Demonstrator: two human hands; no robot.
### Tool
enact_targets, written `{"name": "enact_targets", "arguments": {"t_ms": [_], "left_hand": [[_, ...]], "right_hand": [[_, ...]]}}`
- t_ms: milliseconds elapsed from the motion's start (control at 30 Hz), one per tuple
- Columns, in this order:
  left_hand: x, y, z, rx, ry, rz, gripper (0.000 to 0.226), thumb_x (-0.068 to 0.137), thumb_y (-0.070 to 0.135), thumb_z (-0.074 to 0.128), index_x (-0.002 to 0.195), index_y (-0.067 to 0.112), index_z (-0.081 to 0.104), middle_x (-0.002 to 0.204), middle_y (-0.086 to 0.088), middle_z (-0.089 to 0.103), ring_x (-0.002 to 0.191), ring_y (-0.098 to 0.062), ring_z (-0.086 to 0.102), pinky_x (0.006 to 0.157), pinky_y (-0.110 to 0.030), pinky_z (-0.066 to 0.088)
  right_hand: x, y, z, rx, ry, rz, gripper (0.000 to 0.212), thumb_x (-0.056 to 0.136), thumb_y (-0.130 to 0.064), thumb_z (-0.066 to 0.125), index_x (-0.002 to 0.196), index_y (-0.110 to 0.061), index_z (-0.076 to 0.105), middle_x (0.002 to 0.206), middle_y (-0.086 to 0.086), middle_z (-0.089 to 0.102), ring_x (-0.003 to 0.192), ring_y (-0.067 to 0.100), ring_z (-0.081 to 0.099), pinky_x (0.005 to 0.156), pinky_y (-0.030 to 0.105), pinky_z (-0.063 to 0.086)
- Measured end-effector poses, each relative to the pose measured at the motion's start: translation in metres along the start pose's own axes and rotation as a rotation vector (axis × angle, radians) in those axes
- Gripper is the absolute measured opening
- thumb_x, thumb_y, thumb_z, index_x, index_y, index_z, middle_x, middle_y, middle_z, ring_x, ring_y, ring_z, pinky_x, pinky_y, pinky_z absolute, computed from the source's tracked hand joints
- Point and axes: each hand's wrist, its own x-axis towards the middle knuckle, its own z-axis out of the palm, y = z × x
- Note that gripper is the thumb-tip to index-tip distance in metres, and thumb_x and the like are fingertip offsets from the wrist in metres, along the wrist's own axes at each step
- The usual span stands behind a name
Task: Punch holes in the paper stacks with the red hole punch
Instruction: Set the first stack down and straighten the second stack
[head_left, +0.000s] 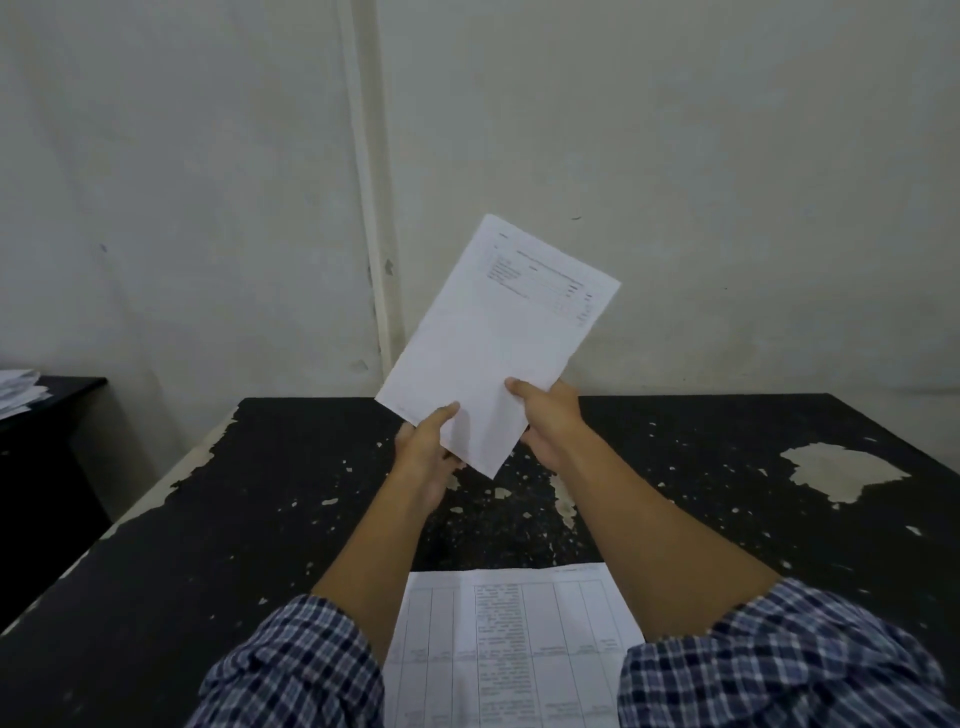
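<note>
Both hands raise a paper stack (493, 343) above a worn black table (727, 467), tilted toward one o'clock. The left hand (423, 449) pinches its lower edge, thumb on top; the right hand (550, 418) grips the lower right side. At six o'clock, printed sheets (511, 644) lie flat between checked sleeves (291, 670).

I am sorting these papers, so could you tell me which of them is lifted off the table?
The paper stack gripped by the left hand and right hand; the printed sheet near the person lies flat on the table.
</note>
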Motion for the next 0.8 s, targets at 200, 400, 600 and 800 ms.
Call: {"name": "enact_targets", "arguments": {"t_ms": [200, 400, 600, 800], "left_hand": [[0.007, 0.028, 0.0, 0.185, 0.15, 0.236, 0.05, 0.089, 0.003, 0.075, 0.136, 0.013, 0.06, 0.123, -0.002, 0.07, 0.107, -0.022, 0.065, 0.095, -0.042, 0.055], [0.003, 0.071, -0.025, 0.497, 0.161, 0.43, 0.048, 0.095, 0.006, 0.071, 0.139, 0.013, 0.053, 0.121, 0.001, 0.062, 0.107, -0.021, 0.06, 0.086, -0.035, 0.05], [0.005, 0.071, -0.034, 0.671, 0.147, 0.543, 0.034, 0.095, 0.007, 0.07, 0.125, 0.013, 0.055, 0.119, -0.003, 0.066, 0.103, -0.021, 0.065, 0.077, -0.026, 0.053], [0.005, 0.053, -0.018, 0.713, 0.148, 0.618, 0.033, 0.1, 0.007, 0.061, 0.13, 0.009, 0.049, 0.116, -0.003, 0.058, 0.103, -0.019, 0.058, 0.07, -0.014, 0.046]], "right_hand": [[-0.004, -0.01, -0.015, 0.127, -0.01, -0.012, 0.04, 0.085, -0.004, 0.083, 0.119, -0.019, 0.066, 0.121, 0.003, 0.073, 0.115, 0.026, 0.066, 0.104, 0.052, 0.052], [0.003, -0.048, -0.055, 0.067, 0.158, -0.172, 0.035, 0.085, -0.006, 0.082, 0.116, -0.019, 0.074, 0.115, 0.005, 0.074, 0.104, 0.026, 0.071, 0.085, 0.047, 0.065], [0.004, -0.046, -0.057, -0.37, 0.06, -0.249, 0.033, 0.089, -0.001, 0.077, 0.121, -0.009, 0.072, 0.122, 0.008, 0.074, 0.103, 0.021, 0.072, 0.084, 0.038, 0.062], [0.009, -0.019, -0.043, -0.449, 0.144, -0.305, 0.032, 0.097, -0.004, 0.068, 0.128, -0.008, 0.067, 0.133, 0.011, 0.068, 0.119, 0.03, 0.065, 0.096, 0.048, 0.059]]}}
